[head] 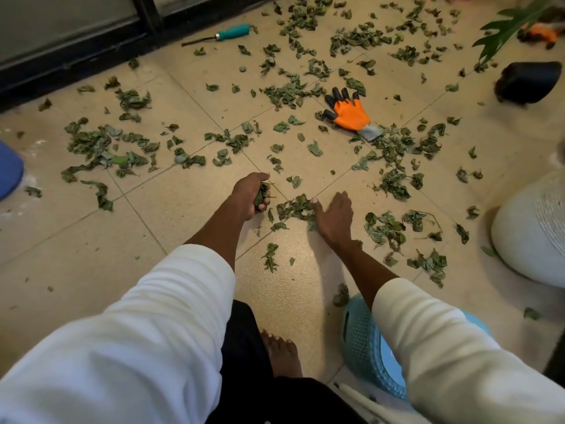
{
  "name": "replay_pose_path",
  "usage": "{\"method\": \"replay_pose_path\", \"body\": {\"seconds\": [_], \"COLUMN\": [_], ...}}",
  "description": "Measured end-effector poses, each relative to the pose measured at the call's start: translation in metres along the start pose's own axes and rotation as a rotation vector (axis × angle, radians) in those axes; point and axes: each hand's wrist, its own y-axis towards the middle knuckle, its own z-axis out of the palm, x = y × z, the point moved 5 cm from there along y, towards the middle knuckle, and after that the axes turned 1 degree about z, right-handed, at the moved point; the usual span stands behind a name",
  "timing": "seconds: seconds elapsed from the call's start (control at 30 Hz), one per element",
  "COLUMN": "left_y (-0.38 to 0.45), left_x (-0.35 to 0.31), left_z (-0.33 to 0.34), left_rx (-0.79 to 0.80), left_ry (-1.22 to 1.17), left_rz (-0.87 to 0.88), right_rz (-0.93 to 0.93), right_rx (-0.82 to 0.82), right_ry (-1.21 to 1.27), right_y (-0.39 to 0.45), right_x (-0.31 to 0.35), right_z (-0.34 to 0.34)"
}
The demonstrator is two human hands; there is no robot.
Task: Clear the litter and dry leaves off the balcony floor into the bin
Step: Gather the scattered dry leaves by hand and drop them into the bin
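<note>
Two hands, left hand (251, 194) gripping leaves (261, 195), bin (363, 341) (contents hidden)

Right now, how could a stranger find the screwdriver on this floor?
Start at the dark door frame along the top left of the tiled floor. Just beside it lies the thin metal screwdriver with a teal plastic handle. It is the only long straight tool among the leaves.

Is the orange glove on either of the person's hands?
No, the orange glove lies on the floor tiles among leaves, while the left hand and right hand are both bare.
</note>
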Motion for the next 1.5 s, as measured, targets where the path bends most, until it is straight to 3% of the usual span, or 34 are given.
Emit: {"method": "replay_pose_path", "body": {"seconds": [0.23,0.3,0.4,0.5,0.63,0.97,1.17,1.3,1.5], "left_y": [0.002,0.000,-0.001,-0.002,-0.001,-0.007,-0.009,-0.011,-0.015], "left_x": [0.004,0.004,0.002,0.002,0.003,0.006,0.008,0.009,0.007], "left_z": [-0.022,-0.027,-0.036,-0.045,-0.053,-0.040,-0.037,-0.036,-0.043], "left_rx": [-0.046,-0.059,-0.075,-0.098,-0.104,-0.086,-0.069,-0.061,-0.082], "left_ry": [0.002,0.003,-0.002,-0.001,-0.013,0.034,0.021,0.013,0.020], "left_rz": [-0.012,-0.012,-0.019,-0.024,-0.037,-0.037,-0.020,-0.014,-0.008], "right_rz": [-0.242,-0.284,-0.261,-0.249,-0.408,-0.756,-0.554,-0.334,-0.431], "right_rx": [0.155,0.131,0.071,0.193,0.335,0.317,0.334,0.462,0.452], "right_ry": [0.084,0.109,0.035,-0.121,-0.268,-0.227,-0.232,-0.468,-0.456], "right_y": [-0.034,-0.024,0.005,0.034,0.027,-0.046,-0.036,-0.027,-0.028], "right_x": [0.053,0.065,0.075,0.076,0.083,0.073,0.060,0.045,0.057], "right_z": [0.049,0.045,0.028,0.027,0.044,0.047,0.008,0.004,0.030]}}
